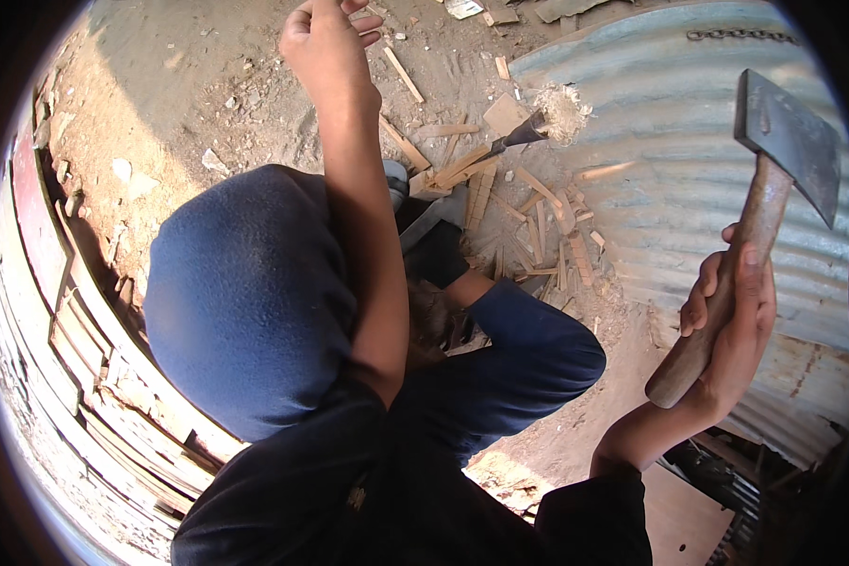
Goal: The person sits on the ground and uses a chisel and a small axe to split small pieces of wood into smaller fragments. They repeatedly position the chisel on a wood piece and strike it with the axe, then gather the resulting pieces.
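Observation:
My right hand (726, 321) is raised on the right side, fingers wrapped round the wooden handle of an adze (769, 189). Its broad grey metal blade (794, 141) points up and away from me. My left hand (330, 47) reaches out past my bent left knee, partly cut off by the upper edge. The fingers that show there are loosely bent and apart, with nothing seen in them. Between my legs, a stick with a dark section (524, 132) ends in a pale, shaggy tuft (561, 111). Wood offcuts (538, 222) lie scattered around it.
Corrugated metal sheeting (651, 123) stretches along the right, with a chain (740, 35) near its far edge. Stacked planks (113, 415) line the left. My blue-clad left knee (245, 292) hides part of the dirt ground (189, 85). A flat board (684, 514) lies at lower right.

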A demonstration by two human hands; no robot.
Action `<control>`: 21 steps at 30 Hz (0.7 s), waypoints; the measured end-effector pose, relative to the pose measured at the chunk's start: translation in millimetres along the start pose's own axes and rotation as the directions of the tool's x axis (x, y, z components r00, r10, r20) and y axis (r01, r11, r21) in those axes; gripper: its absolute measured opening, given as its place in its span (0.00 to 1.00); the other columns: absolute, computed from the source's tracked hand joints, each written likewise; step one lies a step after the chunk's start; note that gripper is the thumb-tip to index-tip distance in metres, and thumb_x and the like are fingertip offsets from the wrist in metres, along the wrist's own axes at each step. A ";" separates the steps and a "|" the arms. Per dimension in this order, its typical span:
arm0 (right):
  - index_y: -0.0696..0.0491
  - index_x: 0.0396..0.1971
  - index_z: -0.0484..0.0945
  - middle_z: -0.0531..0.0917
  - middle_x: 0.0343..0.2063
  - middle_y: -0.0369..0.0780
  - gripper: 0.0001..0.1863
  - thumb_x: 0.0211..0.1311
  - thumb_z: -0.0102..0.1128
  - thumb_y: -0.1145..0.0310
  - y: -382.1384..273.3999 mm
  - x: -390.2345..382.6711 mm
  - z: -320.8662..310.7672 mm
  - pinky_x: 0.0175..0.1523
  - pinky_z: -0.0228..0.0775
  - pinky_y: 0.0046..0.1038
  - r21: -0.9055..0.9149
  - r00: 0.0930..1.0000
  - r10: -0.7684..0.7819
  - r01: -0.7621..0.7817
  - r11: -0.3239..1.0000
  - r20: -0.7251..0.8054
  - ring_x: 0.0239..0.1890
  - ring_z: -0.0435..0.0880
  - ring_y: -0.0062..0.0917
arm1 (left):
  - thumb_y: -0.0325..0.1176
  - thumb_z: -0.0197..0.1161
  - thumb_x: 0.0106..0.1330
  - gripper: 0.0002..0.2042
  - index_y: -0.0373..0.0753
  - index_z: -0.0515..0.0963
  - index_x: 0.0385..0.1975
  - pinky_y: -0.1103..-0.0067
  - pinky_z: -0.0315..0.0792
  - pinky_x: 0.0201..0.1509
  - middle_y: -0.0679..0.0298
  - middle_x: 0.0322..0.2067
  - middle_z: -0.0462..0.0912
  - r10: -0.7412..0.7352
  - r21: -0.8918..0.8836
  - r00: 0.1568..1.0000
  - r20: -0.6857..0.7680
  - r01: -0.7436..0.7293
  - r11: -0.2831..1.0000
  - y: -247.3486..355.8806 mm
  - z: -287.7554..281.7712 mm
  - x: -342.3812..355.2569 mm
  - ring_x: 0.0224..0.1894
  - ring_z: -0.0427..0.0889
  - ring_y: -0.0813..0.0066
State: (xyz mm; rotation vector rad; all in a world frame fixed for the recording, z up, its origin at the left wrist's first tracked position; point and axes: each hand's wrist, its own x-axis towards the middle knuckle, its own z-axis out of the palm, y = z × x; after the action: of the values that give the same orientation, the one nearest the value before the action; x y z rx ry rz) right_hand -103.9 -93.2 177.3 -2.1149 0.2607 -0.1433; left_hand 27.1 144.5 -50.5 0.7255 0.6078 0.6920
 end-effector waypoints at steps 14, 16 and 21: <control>0.58 0.41 0.70 0.69 0.15 0.33 0.16 0.67 0.51 0.58 65.3 17.8 29.9 0.15 0.60 0.17 -0.200 0.881 0.334 -0.280 0.939 0.336 0.10 0.67 0.13 | 0.38 0.51 0.63 0.14 0.34 0.74 0.40 0.80 0.71 0.27 0.59 0.28 0.80 -0.068 0.100 0.989 0.132 0.055 0.993 3.9 2.4 -6.9 0.21 0.78 0.75; 0.57 0.40 0.70 0.69 0.15 0.33 0.16 0.67 0.51 0.57 54.7 12.5 27.2 0.14 0.58 0.17 -0.123 0.908 0.324 -0.301 0.945 0.265 0.10 0.66 0.13 | 0.39 0.51 0.63 0.15 0.34 0.74 0.41 0.80 0.71 0.27 0.59 0.28 0.80 -0.096 0.124 0.985 0.142 0.079 0.989 2.7 3.9 -5.7 0.22 0.78 0.75; 0.57 0.41 0.67 0.68 0.17 0.35 0.16 0.68 0.48 0.58 7.8 -1.7 32.1 0.15 0.58 0.16 0.199 0.968 -0.110 0.156 0.967 -0.227 0.11 0.63 0.13 | 0.41 0.51 0.64 0.16 0.34 0.74 0.41 0.81 0.71 0.28 0.60 0.28 0.80 -0.106 0.180 0.982 0.159 0.077 0.981 -13.3 2.1 -6.5 0.23 0.78 0.76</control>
State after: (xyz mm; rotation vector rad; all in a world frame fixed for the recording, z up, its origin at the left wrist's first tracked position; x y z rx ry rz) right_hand -100.0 -70.3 153.8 -1.9006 0.2186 -0.4624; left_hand 29.1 131.6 -57.6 0.9023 0.5471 0.4903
